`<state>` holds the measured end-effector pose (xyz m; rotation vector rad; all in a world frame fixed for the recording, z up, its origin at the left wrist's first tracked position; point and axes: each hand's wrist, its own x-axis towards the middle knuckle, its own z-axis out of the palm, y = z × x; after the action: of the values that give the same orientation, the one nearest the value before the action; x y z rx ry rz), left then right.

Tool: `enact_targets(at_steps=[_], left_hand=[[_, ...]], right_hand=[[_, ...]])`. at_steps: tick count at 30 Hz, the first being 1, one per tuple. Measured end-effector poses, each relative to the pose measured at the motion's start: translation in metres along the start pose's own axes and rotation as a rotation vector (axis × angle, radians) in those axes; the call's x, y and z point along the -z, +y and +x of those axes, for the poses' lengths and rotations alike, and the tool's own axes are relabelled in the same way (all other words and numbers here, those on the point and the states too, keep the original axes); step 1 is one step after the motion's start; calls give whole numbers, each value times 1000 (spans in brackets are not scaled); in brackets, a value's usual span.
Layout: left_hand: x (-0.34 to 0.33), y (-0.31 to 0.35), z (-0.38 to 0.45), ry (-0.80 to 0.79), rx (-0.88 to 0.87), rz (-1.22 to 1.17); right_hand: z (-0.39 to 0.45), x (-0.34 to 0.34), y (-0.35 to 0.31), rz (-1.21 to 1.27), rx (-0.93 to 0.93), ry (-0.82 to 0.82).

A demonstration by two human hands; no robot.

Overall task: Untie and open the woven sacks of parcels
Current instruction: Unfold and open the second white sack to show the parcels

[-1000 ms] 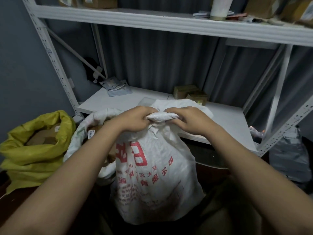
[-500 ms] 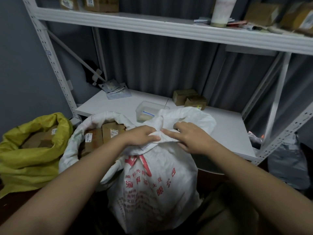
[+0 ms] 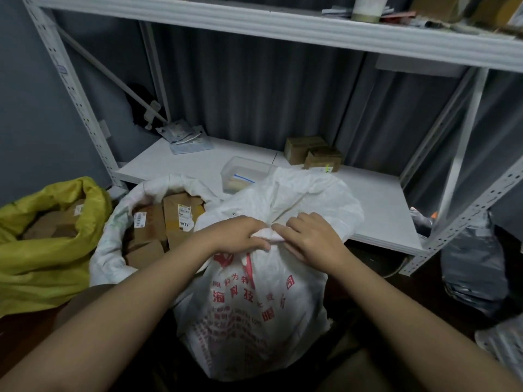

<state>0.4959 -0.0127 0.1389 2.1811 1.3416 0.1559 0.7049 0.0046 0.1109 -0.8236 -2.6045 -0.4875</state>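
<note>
A white woven sack point(image 3: 254, 312) with red printed characters stands in front of me, its neck bunched together at the top. My left hand point(image 3: 240, 236) grips the bunched neck from the left. My right hand point(image 3: 308, 236) pinches the same twisted fabric from the right, fingertips meeting the left hand's. The loose top of the sack flares out behind my hands. To its left stands a second white sack point(image 3: 113, 244), mouth open, with several labelled cardboard parcels point(image 3: 175, 219) showing inside.
A yellow sack point(image 3: 48, 264) of cardboard boxes stands open at far left. Behind the sacks is a white metal shelf point(image 3: 376, 199) bearing a clear plastic tub point(image 3: 243, 174), two small brown boxes point(image 3: 314, 154) and grey mailers point(image 3: 186, 137). Grey plastic bags point(image 3: 475, 267) lie at right.
The sack's neck and both hands have dropped lower, and the top fabric has loosened and spread out behind my hands. The open sack of parcels at left has come into view.
</note>
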Motion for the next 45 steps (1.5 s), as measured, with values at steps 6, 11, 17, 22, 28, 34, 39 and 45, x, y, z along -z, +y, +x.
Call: enact_targets(at_steps=[6, 11, 17, 22, 28, 34, 39, 45], left_hand=[[-32, -17, 12, 711, -320, 703], [-73, -17, -15, 865, 495, -275], [-74, -19, 7, 615, 604, -1407], [-65, -4, 7, 669, 582, -1572], [-66, 12, -11, 474, 508, -1576], [-68, -15, -11, 584, 652, -1199], [-76, -10, -16, 628, 531, -1677], [-77, -5, -29, 447, 485, -1787]], right_hand=[[8, 3, -13, 272, -213, -310], [-15, -26, -18, 400, -413, -39], [-22, -43, -49, 282, -405, 27], [-21, -22, -67, 426, -607, 68], [-11, -20, -84, 753, -942, 61], [-19, -39, -92, 423, -502, 124], [-19, -39, -96, 286, -541, 98], [-13, -39, -101, 581, -733, 147]])
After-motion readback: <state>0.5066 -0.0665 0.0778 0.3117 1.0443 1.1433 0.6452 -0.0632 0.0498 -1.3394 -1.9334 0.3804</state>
